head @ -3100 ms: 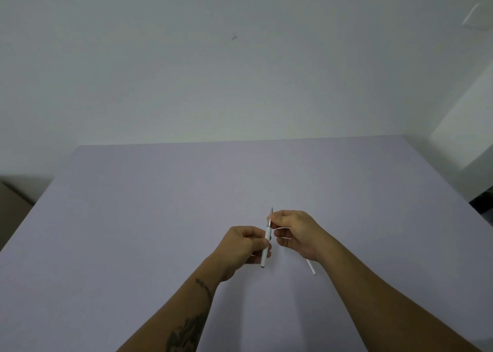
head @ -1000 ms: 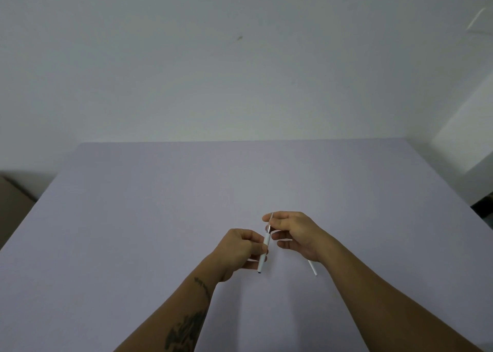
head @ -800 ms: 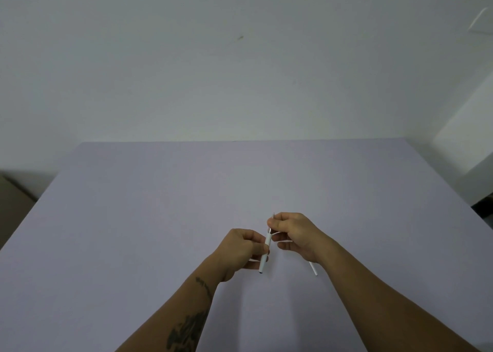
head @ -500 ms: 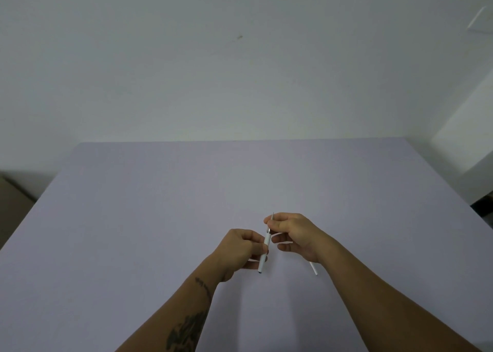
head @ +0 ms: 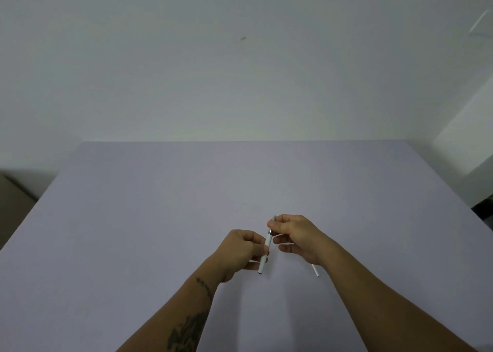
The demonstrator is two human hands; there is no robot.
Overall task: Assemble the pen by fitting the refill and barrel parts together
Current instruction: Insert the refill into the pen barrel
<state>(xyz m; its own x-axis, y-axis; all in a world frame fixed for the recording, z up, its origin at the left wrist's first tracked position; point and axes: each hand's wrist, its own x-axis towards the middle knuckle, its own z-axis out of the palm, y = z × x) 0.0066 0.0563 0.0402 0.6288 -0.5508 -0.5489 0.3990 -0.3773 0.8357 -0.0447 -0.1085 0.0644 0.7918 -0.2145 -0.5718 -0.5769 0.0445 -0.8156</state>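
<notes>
The left hand (head: 241, 250) was found closed around the white barrel (head: 265, 253), the fingers clamped on its middle. The barrel was held nearly upright above the tabletop (head: 160, 205), its dark lower end pointing toward 6 o'clock and its top leaning slightly toward 1 o'clock.

The right hand (head: 296, 238) was placed just beside it at 2 o'clock, thumb and forefinger pinched together on the thin refill (head: 273, 219) where it protruded from the barrel's upper end. A second white piece (head: 315, 270) was seen projecting from beneath the right palm toward 5 o'clock — whether it was gripped by the lower fingers or merely tucked there could not be determined.

Compared with the views of the preceding second, little displacement was recorded: both hands were kept at the same spot, at 6 o'clock of the tabletop's centre, and the barrel's tilt was unchanged. A comparable length of metal tip was left showing above the pinch, so further seating could not be confirmed.

It was judged that the insertion step was under way or close to complete — the remaining white piece was not yet fitted. The chief risk noted was bending of the slender refill under an off-axis push.
</notes>
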